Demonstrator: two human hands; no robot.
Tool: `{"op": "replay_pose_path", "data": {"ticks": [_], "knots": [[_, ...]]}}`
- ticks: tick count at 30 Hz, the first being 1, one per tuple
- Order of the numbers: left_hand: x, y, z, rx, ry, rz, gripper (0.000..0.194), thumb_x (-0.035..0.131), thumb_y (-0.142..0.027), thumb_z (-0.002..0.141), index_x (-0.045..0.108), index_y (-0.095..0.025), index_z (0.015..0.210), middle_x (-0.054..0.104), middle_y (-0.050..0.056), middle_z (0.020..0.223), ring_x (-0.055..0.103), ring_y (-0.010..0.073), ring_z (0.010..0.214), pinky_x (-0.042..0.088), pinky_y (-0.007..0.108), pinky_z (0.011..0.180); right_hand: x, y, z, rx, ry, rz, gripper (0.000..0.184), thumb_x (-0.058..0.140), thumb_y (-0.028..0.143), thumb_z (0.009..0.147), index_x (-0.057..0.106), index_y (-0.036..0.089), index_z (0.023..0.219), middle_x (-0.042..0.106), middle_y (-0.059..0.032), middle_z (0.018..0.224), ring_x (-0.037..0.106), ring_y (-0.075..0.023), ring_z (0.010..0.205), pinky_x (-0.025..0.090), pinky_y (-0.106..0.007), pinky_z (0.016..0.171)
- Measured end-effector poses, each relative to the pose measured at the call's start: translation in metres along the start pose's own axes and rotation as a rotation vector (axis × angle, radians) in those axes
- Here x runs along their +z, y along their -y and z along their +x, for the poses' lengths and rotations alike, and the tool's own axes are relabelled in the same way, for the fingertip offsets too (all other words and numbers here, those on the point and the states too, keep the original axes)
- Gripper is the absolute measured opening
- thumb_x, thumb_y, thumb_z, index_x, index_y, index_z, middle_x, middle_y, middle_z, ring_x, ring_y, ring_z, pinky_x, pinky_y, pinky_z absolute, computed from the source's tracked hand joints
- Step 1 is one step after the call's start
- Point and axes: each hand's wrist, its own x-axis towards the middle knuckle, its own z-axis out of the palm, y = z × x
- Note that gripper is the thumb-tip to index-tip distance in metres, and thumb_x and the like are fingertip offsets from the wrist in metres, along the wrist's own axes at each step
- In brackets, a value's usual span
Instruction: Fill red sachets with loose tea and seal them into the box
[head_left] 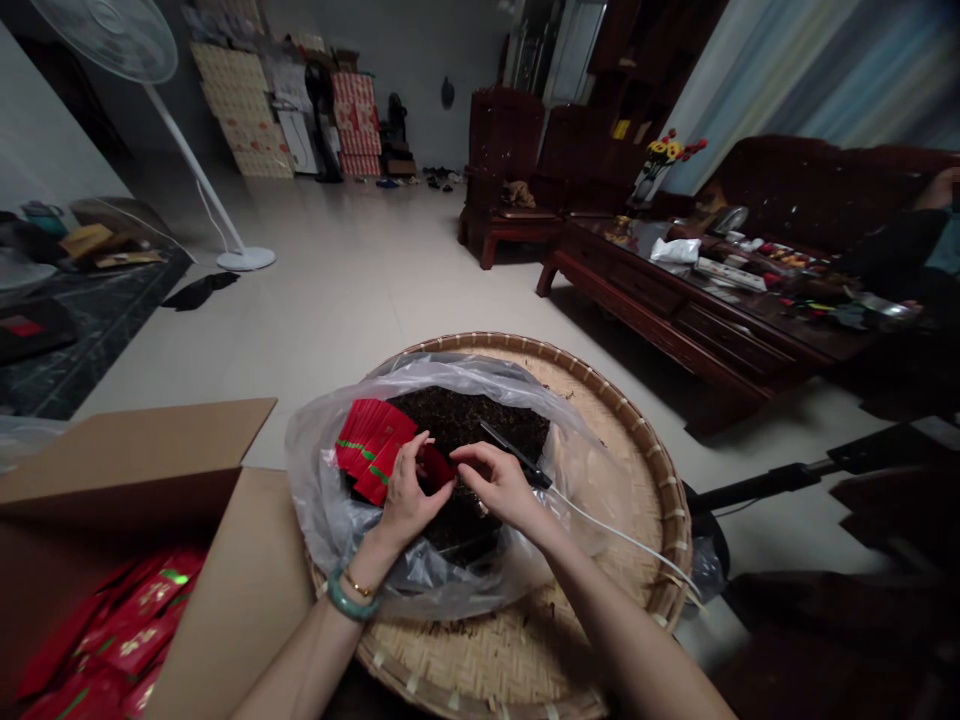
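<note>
My left hand (409,490), with a green bangle at the wrist, is closed around one side of a small red packet (437,468). My right hand (491,482) pinches the packet's other edge, and its mouth seems to gape upward. Below both hands, a clear plastic bag (322,500) lies spread wide, holding dark loose leaves (450,408) that look like tea. A fanned stack of red packets (371,440) rests on the bag's left side. Just beyond my right hand lies a black tool with a white cord (536,475), its kind unclear.
Everything sits on a round woven bamboo tray (679,520). At left stands an open cardboard box (232,560) with red packets inside. A black stand arm (780,485) reaches in from the right. Farther off are a wooden coffee table (637,280), a white fan (244,258) and a person's arm (934,195).
</note>
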Motion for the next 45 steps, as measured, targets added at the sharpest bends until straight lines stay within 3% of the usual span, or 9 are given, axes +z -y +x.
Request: {"op": "replay_pose_path", "data": {"ticks": [9,16,21,25,28,32,39,42,45], "knots": [[-0.001,-0.001,0.0,-0.044,0.092,0.021,0.073,0.067,-0.024,0.071,0.032,-0.022,0.135,0.055,0.009,0.109,0.054,0.0224,0.096,0.048,0.039,0.084,0.0,0.002,0.0,-0.096,-0.085,-0.089,0.01,0.058,0.015,0.077,0.067,0.019,0.079,0.064,-0.0012,0.072,0.058,-0.0124,0.065,0.045,-0.023,0.061],[-0.001,0.0,0.0,-0.029,0.123,0.011,0.073,0.067,-0.028,0.072,0.032,-0.022,0.135,0.054,0.009,0.108,0.054,0.0228,0.096,0.047,0.04,0.085,-0.001,0.007,-0.003,-0.16,0.001,-0.278,0.021,0.063,0.031,0.08,0.064,0.021,0.098,0.062,-0.0059,0.095,0.058,-0.0179,0.089,0.048,-0.029,0.074],[-0.002,-0.002,0.001,-0.027,0.103,0.017,0.074,0.07,-0.027,0.069,0.035,-0.022,0.134,0.056,0.007,0.104,0.054,0.0217,0.096,0.047,0.039,0.087,-0.002,0.003,-0.006,-0.155,0.007,-0.458,0.015,0.051,0.019,0.086,0.062,0.02,0.096,0.061,-0.0069,0.094,0.059,-0.017,0.088,0.047,-0.028,0.077],[-0.003,-0.002,0.005,-0.174,0.135,-0.128,0.069,0.072,-0.032,0.067,0.044,-0.02,0.129,0.06,0.007,0.103,0.057,0.0221,0.097,0.046,0.041,0.09,-0.012,-0.003,0.0,-0.115,-0.044,-0.336,0.015,0.048,0.015,0.084,0.062,0.019,0.087,0.062,-0.0056,0.084,0.059,-0.0164,0.078,0.046,-0.027,0.072],[-0.006,-0.002,0.009,-0.362,0.27,-0.339,0.05,0.069,-0.036,0.069,0.059,-0.017,0.114,0.067,0.007,0.098,0.062,0.0216,0.089,0.05,0.036,0.082,-0.018,-0.004,0.004,-0.07,-0.094,-0.165,0.012,0.05,0.018,0.082,0.062,0.019,0.082,0.064,-0.004,0.081,0.059,-0.016,0.076,0.046,-0.027,0.07],[-0.01,-0.004,0.013,-0.545,0.418,-0.492,0.037,0.071,-0.038,0.064,0.069,-0.013,0.091,0.071,0.003,0.076,0.064,0.0198,0.069,0.052,0.03,0.066,-0.017,-0.007,0.007,0.048,-0.141,0.027,0.02,0.056,0.025,0.078,0.062,0.019,0.096,0.065,-0.0025,0.081,0.06,-0.0146,0.071,0.047,-0.025,0.064],[-0.008,-0.008,0.012,-0.53,0.472,-0.514,0.037,0.075,-0.03,0.059,0.068,-0.012,0.091,0.071,0.003,0.079,0.064,0.0179,0.068,0.051,0.028,0.065,-0.011,-0.008,0.006,0.076,-0.097,0.004,0.011,0.061,0.026,0.075,0.068,0.018,0.077,0.069,-0.0028,0.075,0.062,-0.0155,0.067,0.048,-0.026,0.063],[-0.008,-0.006,0.013,-0.526,0.427,-0.482,0.037,0.076,-0.03,0.058,0.069,-0.011,0.088,0.071,0.003,0.076,0.063,0.0179,0.065,0.051,0.028,0.063,-0.013,-0.01,0.007,0.11,-0.095,0.089,0.019,0.059,0.032,0.078,0.067,0.019,0.089,0.068,-0.0029,0.079,0.062,-0.0146,0.065,0.049,-0.025,0.059],[-0.009,0.001,0.016,-0.545,0.213,-0.442,0.037,0.076,-0.034,0.057,0.069,-0.01,0.085,0.073,0.006,0.078,0.065,0.0196,0.069,0.052,0.031,0.069,-0.017,-0.018,0.006,0.156,0.002,0.024,0.022,0.055,0.032,0.082,0.065,0.019,0.096,0.067,-0.0021,0.079,0.062,-0.014,0.066,0.049,-0.025,0.059]]}}
